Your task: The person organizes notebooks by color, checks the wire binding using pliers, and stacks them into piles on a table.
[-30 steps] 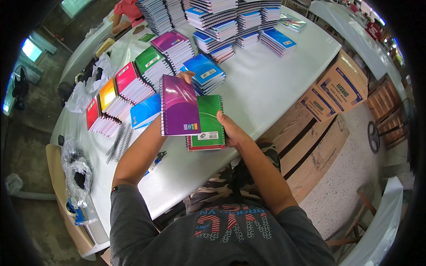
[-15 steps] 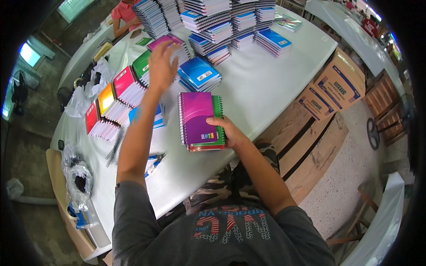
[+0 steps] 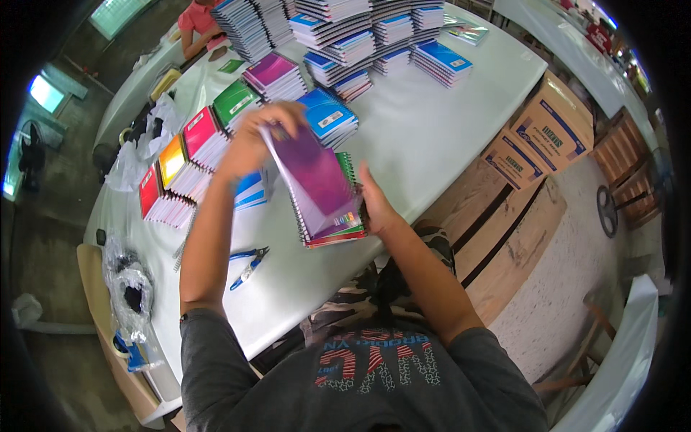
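My left hand point(image 3: 272, 129) is closed on the top end of a purple spiral notebook point(image 3: 311, 169), smeared by motion. The notebook tilts over a small stack of spiral notebooks point(image 3: 337, 239), whose purple, green and red covers show at the edges. My right hand point(image 3: 378, 203) holds the stack's right side with its thumb lifted; its other fingers are mostly hidden. Beyond my left hand stand piles of notebooks: purple point(image 3: 275, 70), green point(image 3: 234, 101) and blue point(image 3: 329, 115). Pink point(image 3: 201, 129), yellow point(image 3: 173, 162) and red point(image 3: 150, 191) piles continue the row to the left.
Tall piles of notebooks point(image 3: 335, 32) stand at the table's far side. Blue-handled cutting pliers point(image 3: 248, 268) lie near my left forearm. Plastic-wrapped rolls point(image 3: 129, 284) sit at the left edge. Cardboard boxes point(image 3: 551, 137) rest on a wooden bench point(image 3: 504, 252) at right. A person point(image 3: 198, 25) sits far left.
My left hand has come back from the far purple pile toward me, now with a purple notebook over the stack. My right thumb has lifted off the top cover.
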Available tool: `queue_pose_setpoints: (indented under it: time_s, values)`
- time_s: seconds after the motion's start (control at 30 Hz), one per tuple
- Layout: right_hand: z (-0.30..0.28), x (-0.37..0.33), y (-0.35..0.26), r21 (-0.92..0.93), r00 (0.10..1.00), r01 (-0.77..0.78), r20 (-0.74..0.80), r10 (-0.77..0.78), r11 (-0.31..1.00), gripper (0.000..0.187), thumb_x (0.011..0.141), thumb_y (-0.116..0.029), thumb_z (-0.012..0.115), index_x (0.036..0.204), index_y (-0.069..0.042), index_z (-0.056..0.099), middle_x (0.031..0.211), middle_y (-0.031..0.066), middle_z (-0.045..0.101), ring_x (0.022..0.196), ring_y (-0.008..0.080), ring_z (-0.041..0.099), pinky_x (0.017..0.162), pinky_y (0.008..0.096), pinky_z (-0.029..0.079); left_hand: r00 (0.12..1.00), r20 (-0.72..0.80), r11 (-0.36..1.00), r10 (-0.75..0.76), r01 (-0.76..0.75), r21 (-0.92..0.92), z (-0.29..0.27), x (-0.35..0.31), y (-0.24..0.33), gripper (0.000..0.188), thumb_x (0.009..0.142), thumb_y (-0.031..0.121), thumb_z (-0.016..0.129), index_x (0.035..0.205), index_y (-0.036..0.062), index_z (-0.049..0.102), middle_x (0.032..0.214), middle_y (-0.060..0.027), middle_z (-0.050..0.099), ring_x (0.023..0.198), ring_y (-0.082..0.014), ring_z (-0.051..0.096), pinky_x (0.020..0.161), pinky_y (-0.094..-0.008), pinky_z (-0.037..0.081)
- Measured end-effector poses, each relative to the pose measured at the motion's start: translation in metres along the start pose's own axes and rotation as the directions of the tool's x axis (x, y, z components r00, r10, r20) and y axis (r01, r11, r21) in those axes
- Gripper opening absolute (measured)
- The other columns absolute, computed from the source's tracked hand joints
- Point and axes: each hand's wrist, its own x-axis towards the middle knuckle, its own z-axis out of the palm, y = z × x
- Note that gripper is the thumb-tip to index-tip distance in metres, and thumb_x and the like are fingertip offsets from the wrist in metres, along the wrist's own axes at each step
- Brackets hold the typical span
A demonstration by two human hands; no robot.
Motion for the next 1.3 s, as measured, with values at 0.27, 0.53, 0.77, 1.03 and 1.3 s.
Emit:
queue_pose_setpoints:
  time_s: [0.27, 0.53, 0.77, 1.03, 1.3]
  values:
    - [-0.004, 0.006, -0.004, -0.199, 0.977, -0.132, 0.138, 0.161, 0.971, 0.053, 0.078, -0.025, 0.062, 0.122, 0.0, 0.046, 0.108, 0.0139, 0.058, 0.097, 0.0204, 0.059, 0.085, 0.0346, 0.048, 0.978, -0.203, 0.397, -0.035, 0.201, 0.896, 0.059, -0.042, 0.008, 0.033, 0.078, 0.023, 0.064, 0.11, 0.0146, 0.062, 0.125, -0.0135, 0.049, 0.119, -0.0287, 0.043, 0.093, -0.0344, 0.036]
    - [0.024, -0.006, -0.022, -0.641, 0.836, 0.548, 0.419, -0.353, 0.537, 0.082, 0.065, -0.016, 0.074, 0.133, -0.001, 0.03, 0.123, 0.0118, 0.044, 0.116, 0.0199, 0.042, 0.1, 0.0333, 0.031, 0.69, -0.233, 0.703, -0.685, 0.542, -0.461, 0.099, -0.09, 0.029, 0.08, 0.066, 0.014, 0.082, 0.126, -0.0014, 0.032, 0.12, -0.0139, 0.048, 0.114, -0.0188, 0.046, 0.098, -0.0336, 0.037]
    - [0.009, 0.011, 0.017, -0.657, 0.809, 0.531, 0.205, -0.551, 0.535, 0.095, 0.06, -0.032, 0.084, 0.132, -0.003, 0.029, 0.126, 0.0146, 0.041, 0.119, 0.0211, 0.04, 0.101, 0.0352, 0.032, 0.738, -0.41, 0.833, -0.536, 0.385, -0.398, 0.123, -0.106, -0.01, 0.097, 0.06, 0.016, 0.085, 0.126, 0.0031, 0.015, 0.119, -0.0137, 0.043, 0.113, -0.0212, 0.045, 0.096, -0.0348, 0.04]
    - [-0.008, 0.015, 0.011, -0.789, 0.859, 0.439, 0.228, -0.458, 0.431, 0.09, 0.058, -0.038, 0.085, 0.125, -0.002, 0.035, 0.111, 0.0101, 0.056, 0.105, 0.0197, 0.054, 0.091, 0.033, 0.042, 0.766, -0.314, 0.813, -0.561, 0.438, -0.384, 0.115, -0.108, -0.012, 0.094, 0.057, 0.015, 0.087, 0.123, 0.0047, 0.02, 0.115, -0.0116, 0.046, 0.111, -0.0205, 0.046, 0.097, -0.0345, 0.038]
    - [-0.007, 0.0, -0.008, -0.935, 0.923, 0.27, 0.183, -0.34, 0.231, 0.085, 0.055, -0.025, 0.086, 0.123, -0.002, 0.039, 0.112, 0.0162, 0.057, 0.107, 0.0251, 0.055, 0.091, 0.0347, 0.042, 0.784, -0.278, 0.83, -0.555, 0.497, -0.254, 0.118, -0.116, -0.023, 0.074, 0.059, 0.015, 0.085, 0.116, 0.0004, 0.04, 0.113, -0.012, 0.056, 0.104, -0.0183, 0.053, 0.092, -0.0324, 0.042]
